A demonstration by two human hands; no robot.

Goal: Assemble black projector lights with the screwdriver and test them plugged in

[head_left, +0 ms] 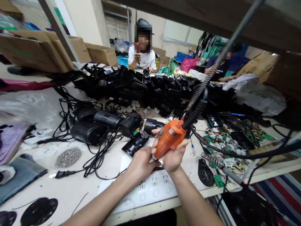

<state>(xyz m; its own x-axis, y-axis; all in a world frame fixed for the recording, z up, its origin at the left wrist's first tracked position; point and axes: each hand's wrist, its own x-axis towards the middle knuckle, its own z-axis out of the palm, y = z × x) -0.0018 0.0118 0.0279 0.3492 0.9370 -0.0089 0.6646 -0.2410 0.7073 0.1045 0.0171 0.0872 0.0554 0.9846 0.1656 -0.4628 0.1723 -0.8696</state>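
My right hand (174, 154) is wrapped round an orange electric screwdriver (169, 137), which hangs from a coiled spring (211, 73) and has a thick black cable at its top. Its lower end tilts down to the left. My left hand (141, 161) is closed at the tool's tip, with thumb and fingers pinched together. Whatever they hold there is hidden. Just beyond the left hand lies an open black plastic housing (134, 143). Under both hands, a white power strip (154, 190) lies along the table's front edge.
Black cylindrical housings (88, 131) with cords lie behind. A heap of black parts (141, 86) crosses the table. Circuit boards (218, 135) and a soldering iron (231, 175) are to the right. A dish of screws (68, 157) is left. Two people sit opposite.
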